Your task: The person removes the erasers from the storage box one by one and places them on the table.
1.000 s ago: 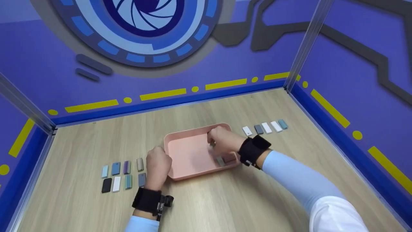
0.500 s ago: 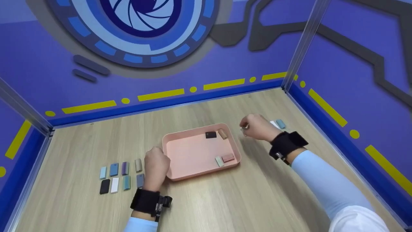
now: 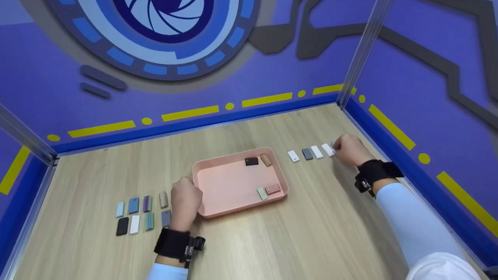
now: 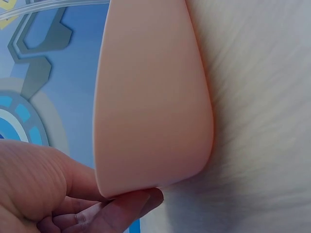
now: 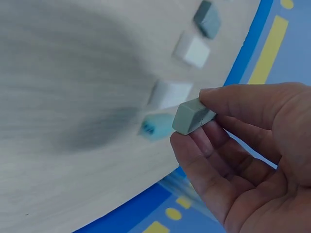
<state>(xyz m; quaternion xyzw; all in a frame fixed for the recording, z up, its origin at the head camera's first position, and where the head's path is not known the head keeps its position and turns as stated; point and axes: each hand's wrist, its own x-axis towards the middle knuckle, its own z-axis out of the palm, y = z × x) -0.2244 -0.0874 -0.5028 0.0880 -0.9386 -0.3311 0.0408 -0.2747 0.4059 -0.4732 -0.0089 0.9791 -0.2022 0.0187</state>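
In the right wrist view, my right hand (image 3: 352,151) pinches a small grey-green eraser (image 5: 188,116) between thumb and fingertips. It hovers at the far end of a row on the right, beside a light teal eraser (image 5: 159,127) lying on the table. My left hand (image 3: 186,202) grips the left wall of a shallow pink tray (image 4: 150,97), fingers curled at its rim. Inside the tray, a black eraser (image 3: 251,161) and a tan one (image 3: 265,160) lie at the back right. A pale green eraser (image 3: 262,193) and a pink one (image 3: 272,189) lie at the front right.
The right row also has a white eraser (image 3: 293,156), a grey one (image 3: 307,154) and two more white ones. Left of the tray, two rows hold several erasers, including a blue one (image 3: 134,205) and a black one (image 3: 122,226). Printed purple panels (image 3: 175,97) border the wooden table.
My right hand has moved from over the tray's right side out to the far end of the right row, holding the eraser. My left hand stays on the tray.
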